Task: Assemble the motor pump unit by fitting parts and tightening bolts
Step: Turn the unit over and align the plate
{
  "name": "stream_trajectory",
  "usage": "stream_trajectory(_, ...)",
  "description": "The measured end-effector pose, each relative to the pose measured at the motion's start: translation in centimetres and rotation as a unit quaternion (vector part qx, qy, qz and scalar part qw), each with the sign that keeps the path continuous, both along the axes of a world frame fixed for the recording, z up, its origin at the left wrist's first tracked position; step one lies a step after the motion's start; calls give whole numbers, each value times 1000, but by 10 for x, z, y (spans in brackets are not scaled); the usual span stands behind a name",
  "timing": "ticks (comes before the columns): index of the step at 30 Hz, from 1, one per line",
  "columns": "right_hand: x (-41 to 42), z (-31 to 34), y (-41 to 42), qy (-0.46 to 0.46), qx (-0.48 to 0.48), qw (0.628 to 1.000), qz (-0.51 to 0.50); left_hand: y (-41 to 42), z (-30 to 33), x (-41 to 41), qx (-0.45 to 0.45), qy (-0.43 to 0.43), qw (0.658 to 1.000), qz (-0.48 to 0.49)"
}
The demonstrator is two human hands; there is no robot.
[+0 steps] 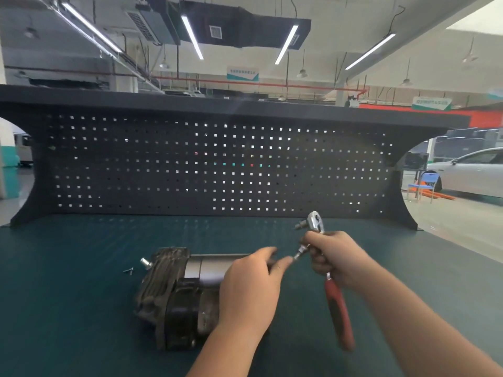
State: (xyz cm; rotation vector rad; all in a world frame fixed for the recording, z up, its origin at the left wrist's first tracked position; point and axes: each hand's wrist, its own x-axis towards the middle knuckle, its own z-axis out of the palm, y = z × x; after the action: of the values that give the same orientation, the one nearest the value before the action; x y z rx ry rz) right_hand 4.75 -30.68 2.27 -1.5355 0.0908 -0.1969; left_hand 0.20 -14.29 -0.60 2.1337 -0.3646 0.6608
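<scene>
The right hand (333, 258) is curled around the upper shaft of a ratchet wrench (328, 265), just below its chrome head, with the red handle hanging down beneath the fist. The left hand (251, 289) pinches a small metal bit (298, 254) at its fingertips, apparently a socket or extension, right beside the right fist. Below and to the left of both grips, the pump (177, 297) lies on its side on the green bench mat (68, 268). It looks heavy and rigid, a cast dark body with ribbed fins and a smooth grey motor barrel, so it should stay put under torque; the barrel may be slick, and the ribbed housing seems the surer place to brace it. Two small screws (128, 271) lie loose beyond the pump, well away from either hand and easy to scatter.
</scene>
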Motion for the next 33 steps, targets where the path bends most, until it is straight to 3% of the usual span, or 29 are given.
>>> stream_trajectory(2, 22, 5, -27, 69, -81, 993, -43, 2, -3, 4, 20, -13, 999, 32)
stream_trajectory(5, 50, -5, -63, 150, -271, 948, -79, 1, -7, 8, 60, -31, 997, 48)
stream_trajectory(8, 72, -28, -77, 189, -337, 919, -83, 0, -11, 13, 28, -50, 998, 28)
stream_trajectory(13, 89, -42, -80, 196, -448, 869, -69, 2, -15, 16, -11, -59, 998, 9)
stream_trajectory(16, 83, -23, -72, 134, -506, 846, -102, 4, -11, 17, -48, -22, 999, -10)
stream_trajectory(18, 67, -8, -56, 63, -438, 892, -97, 7, -6, 17, -83, -4, 996, -20)
stream_trajectory(21, 25, 6, -21, 62, -134, 988, 38, 14, 1, 17, -96, 5, 995, -34)
stream_trajectory(23, -4, 11, 5, 105, 73, 975, 181, 18, 4, 18, -96, 32, 993, -63)
stream_trajectory(25, -23, 10, 26, 112, 167, 936, 288, 22, 5, 20, -113, 66, 986, -105)
stream_trajectory(28, -37, 0, 44, 92, 216, 909, 345, 32, 6, 18, -138, 79, 975, -159)
stream_trajectory(33, -42, -6, 39, 107, 246, 894, 358, 42, 8, 16, -140, 114, 961, -210)
